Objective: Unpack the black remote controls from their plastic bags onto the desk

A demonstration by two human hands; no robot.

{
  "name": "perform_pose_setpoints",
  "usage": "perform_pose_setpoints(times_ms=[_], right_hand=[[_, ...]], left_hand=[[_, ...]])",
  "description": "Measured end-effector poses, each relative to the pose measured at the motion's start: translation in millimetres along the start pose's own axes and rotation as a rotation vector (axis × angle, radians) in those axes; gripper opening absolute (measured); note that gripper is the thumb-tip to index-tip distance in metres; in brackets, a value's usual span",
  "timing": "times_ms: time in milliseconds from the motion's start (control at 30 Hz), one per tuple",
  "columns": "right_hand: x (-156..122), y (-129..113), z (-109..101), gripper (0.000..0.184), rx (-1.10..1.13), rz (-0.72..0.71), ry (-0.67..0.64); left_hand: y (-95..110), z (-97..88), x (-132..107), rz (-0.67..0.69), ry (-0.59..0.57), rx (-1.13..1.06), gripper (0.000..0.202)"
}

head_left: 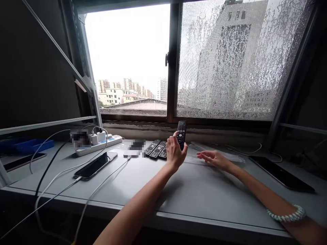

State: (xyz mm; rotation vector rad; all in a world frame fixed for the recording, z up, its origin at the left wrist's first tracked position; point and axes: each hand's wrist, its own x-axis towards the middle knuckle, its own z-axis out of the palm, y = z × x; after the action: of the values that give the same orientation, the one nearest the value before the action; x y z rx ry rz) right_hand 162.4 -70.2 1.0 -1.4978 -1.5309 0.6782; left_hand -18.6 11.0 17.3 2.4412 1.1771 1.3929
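A black remote control stands tilted up in my left hand, which is closed around its lower part; its buttons are visible. Beside and behind that hand, three more black remote controls lie side by side on the table, the nearest partly covered by my hand. To the right, my right hand reaches over clear plastic bags with its fingers stretched out and nothing visible in them. Whether its fingertips touch the plastic I cannot tell.
A smartphone with a white cable lies left on the grey table. Behind it sit a power strip with plugs and a blue tray. A dark tablet lies at the right. Windows rise behind the table.
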Motion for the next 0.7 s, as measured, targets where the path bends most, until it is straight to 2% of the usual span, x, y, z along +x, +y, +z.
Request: perform_pose_setpoints(times_ms=[167, 300, 533, 700], right_hand=[[0.9, -1.8, 0.9, 0.032, 0.176, -0.035, -0.022], [2.1, -2.5, 7.6, 0.03, 0.249, -0.049, 0.039], [6.3, 3.4, 10.8, 0.03, 0.335, 0.033, 0.103], [10.1, 10.0, 0.2, 0.026, 0.385, 0.128, 0.322]], left_hand=[[5.5, 12.5, -12.0, 0.218, -0.188, 0.02, 0.05], [9.8, 14.3, -17.0, 0.334, -0.275, -0.036, 0.05], [11.6, 4.0, -13.1, 0.35, -0.331, -0.083, 0.051], [5.6, 4.6, -10.5, 0.259, -0.404, -0.037, 0.049]])
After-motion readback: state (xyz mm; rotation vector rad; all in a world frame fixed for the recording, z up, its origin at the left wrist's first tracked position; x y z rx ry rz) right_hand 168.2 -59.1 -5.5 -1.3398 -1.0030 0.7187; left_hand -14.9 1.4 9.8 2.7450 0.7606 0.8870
